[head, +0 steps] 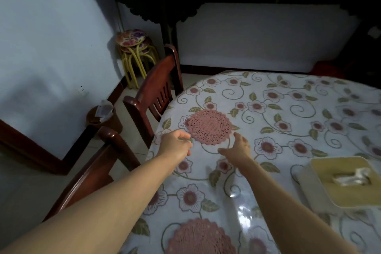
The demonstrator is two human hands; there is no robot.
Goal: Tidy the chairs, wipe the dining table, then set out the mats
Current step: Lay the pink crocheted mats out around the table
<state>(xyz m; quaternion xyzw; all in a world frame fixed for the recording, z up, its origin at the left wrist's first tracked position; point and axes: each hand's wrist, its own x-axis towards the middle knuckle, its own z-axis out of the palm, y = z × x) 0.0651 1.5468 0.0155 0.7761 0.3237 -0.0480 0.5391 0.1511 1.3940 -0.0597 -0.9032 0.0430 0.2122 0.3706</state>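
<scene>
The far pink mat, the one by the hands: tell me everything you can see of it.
The far pink mat is a round, lace-like doily with an openwork pattern and a scalloped edge; it looks crocheted or moulded, which one I cannot tell. It lies flat on the floral tablecloth, near the table's left edge, in front of a wooden chair. The left hand is at its near-left rim and the right hand hovers open at its near-right rim; whether either touches it is unclear.
</scene>
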